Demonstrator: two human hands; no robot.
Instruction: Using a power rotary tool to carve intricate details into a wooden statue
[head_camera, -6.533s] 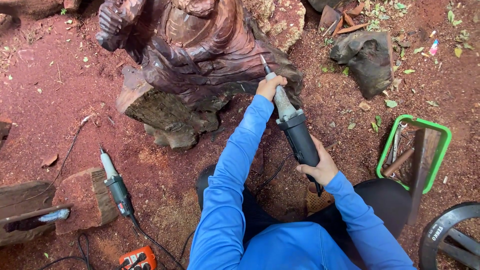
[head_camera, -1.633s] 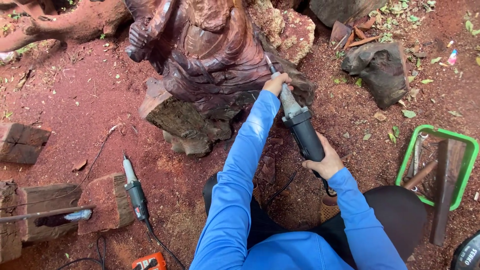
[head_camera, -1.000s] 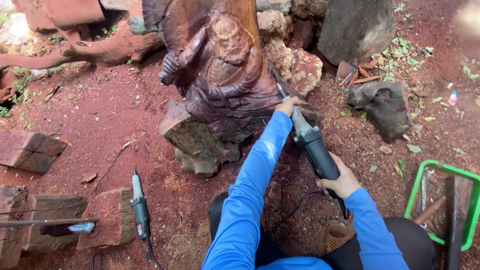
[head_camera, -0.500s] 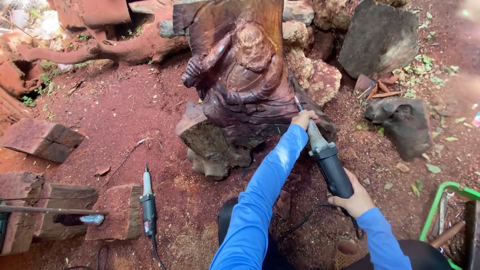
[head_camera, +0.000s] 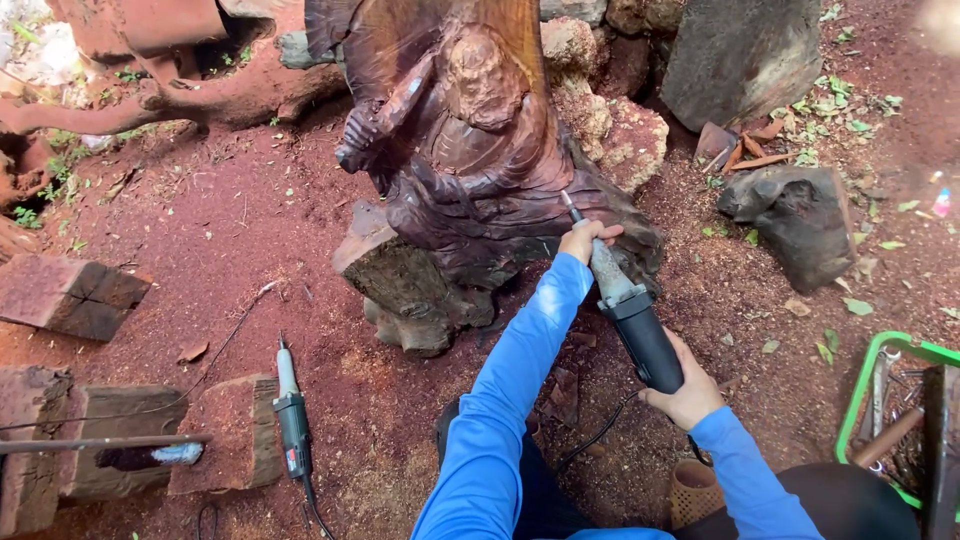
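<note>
A dark brown carved wooden figure (head_camera: 470, 150) stands on a rough stump base in the upper middle. I hold a long black and grey die grinder (head_camera: 625, 305) with its thin bit against the figure's lower right side. My left hand (head_camera: 585, 238) grips the grinder's narrow front neck, close to the wood. Around the black rear body of the tool my right hand (head_camera: 685, 388) is wrapped. Both arms wear blue sleeves. The grinder's cord runs down toward my lap.
A second grinder (head_camera: 292, 425) lies on red sawdust at lower left, beside wooden blocks (head_camera: 68, 295). A green basket (head_camera: 868, 385) of tools sits at the right edge. Rocks (head_camera: 795, 225) and a grey slab stand behind. A small woven cup (head_camera: 692, 490) is near my knee.
The view has tilted up and shifted, showing more of the figure's top. Both hands keep their grip on the grinder at the same spot on the carving.
</note>
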